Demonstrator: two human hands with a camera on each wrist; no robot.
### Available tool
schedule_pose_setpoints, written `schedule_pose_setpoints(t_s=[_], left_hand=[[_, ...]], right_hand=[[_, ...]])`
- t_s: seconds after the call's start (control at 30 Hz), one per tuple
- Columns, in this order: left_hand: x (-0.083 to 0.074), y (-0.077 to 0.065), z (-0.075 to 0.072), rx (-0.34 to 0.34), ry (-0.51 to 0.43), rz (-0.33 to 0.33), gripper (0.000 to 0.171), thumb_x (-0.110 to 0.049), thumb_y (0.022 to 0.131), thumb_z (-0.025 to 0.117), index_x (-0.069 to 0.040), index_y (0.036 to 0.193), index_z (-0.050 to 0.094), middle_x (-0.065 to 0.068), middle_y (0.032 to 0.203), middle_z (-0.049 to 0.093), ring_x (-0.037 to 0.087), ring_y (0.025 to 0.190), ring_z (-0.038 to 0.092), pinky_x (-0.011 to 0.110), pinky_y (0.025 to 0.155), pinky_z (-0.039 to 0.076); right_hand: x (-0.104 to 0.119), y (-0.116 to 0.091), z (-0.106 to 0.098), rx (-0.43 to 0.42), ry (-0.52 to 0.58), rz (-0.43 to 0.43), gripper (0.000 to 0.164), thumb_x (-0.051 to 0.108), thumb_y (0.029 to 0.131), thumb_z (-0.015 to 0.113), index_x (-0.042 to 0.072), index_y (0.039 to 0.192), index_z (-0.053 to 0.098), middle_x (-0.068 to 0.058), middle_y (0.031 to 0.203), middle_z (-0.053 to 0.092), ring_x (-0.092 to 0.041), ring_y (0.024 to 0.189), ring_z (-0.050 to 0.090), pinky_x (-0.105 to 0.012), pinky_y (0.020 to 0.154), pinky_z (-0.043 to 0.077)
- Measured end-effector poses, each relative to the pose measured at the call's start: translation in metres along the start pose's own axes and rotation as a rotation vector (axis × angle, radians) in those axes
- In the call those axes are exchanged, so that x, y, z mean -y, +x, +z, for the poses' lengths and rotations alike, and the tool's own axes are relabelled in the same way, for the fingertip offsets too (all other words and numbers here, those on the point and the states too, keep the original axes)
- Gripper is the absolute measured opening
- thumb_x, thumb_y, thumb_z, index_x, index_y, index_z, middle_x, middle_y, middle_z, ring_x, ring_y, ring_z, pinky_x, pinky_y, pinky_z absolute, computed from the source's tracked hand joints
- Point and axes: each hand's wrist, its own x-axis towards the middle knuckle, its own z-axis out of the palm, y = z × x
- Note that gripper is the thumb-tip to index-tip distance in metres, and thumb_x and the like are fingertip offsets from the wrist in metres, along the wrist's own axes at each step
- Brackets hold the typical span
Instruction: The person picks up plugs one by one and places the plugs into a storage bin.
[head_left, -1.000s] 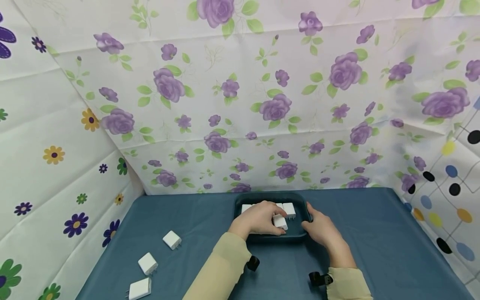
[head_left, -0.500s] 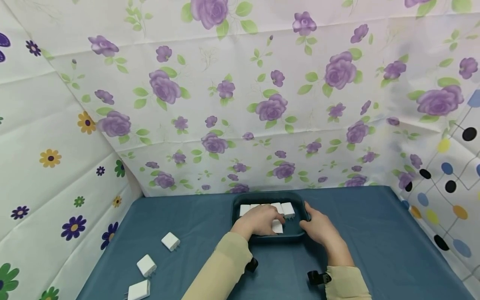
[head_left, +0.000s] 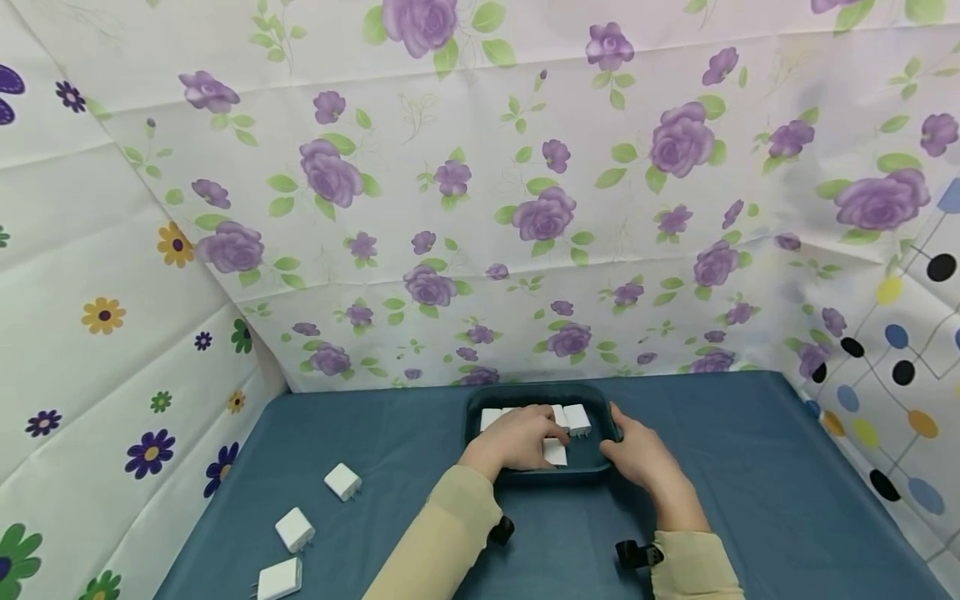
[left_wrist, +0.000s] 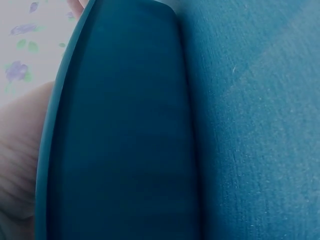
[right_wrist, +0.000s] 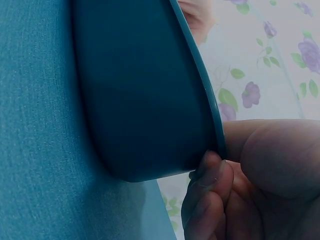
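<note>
My left hand (head_left: 516, 440) reaches into a dark teal tray (head_left: 543, 477), its thumb and fingers around a white plug-in charger (head_left: 555, 452) low in the tray's front part. Behind it a row of several white chargers, one of them the end charger (head_left: 577, 419), lines the tray's back; the hand hides part of the row. My right hand (head_left: 647, 457) grips the tray's right end, thumb on the rim and fingers (right_wrist: 205, 210) bent under it outside. From the left wrist camera only the tray's front wall (left_wrist: 125, 130) and part of the hand show.
Three more white chargers lie on the blue cloth to the left: a far charger (head_left: 343, 482), a middle charger (head_left: 296, 529) and a near charger (head_left: 280, 579). A flowered curtain (head_left: 450, 208) hangs behind the table (head_left: 750, 483), with patterned sheets at both sides.
The charger in my left hand has gone from tilted to lower and flatter in the tray. My right hand has kept its grip on the tray. The head view has shifted slightly.
</note>
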Motion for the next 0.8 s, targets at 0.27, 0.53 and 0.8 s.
schedule_pose_setpoints(t_s=[0.27, 0.53, 0.8], left_hand=[[0.0018, -0.0023, 0.0008, -0.005, 0.013, -0.020, 0.040, -0.046, 0.083, 0.078, -0.036, 0.121, 0.070, -0.007, 0.110, 0.056, 0.006, 0.085, 0.046, 0.025, 0.072, 0.047], [0.0056, -0.0059, 0.0028, -0.026, -0.003, -0.030, 0.044, -0.048, 0.081, 0.079, -0.038, 0.123, 0.069, -0.007, 0.104, 0.054, 0.007, 0.079, 0.042, 0.024, 0.067, 0.042], [0.0076, -0.0095, 0.0018, -0.043, -0.018, -0.034, 0.051, -0.047, 0.081, 0.079, -0.033, 0.128, 0.067, -0.006, 0.104, 0.054, 0.007, 0.079, 0.042, 0.024, 0.067, 0.041]], right_hand=[[-0.0008, 0.0009, 0.0005, -0.008, -0.011, -0.006, 0.077, 0.020, 0.094, 0.052, 0.009, 0.160, 0.015, -0.030, 0.153, 0.030, -0.028, 0.068, 0.052, -0.040, 0.055, 0.038], [-0.0012, 0.0003, 0.0019, -0.005, 0.004, -0.004, 0.077, 0.020, 0.094, 0.051, 0.011, 0.160, 0.013, -0.031, 0.152, 0.029, -0.023, 0.054, 0.043, -0.039, 0.052, 0.038], [-0.0018, 0.0001, 0.0016, -0.009, 0.011, -0.020, 0.077, 0.020, 0.093, 0.051, 0.010, 0.160, 0.014, -0.032, 0.152, 0.030, -0.021, 0.049, 0.038, -0.038, 0.052, 0.037]])
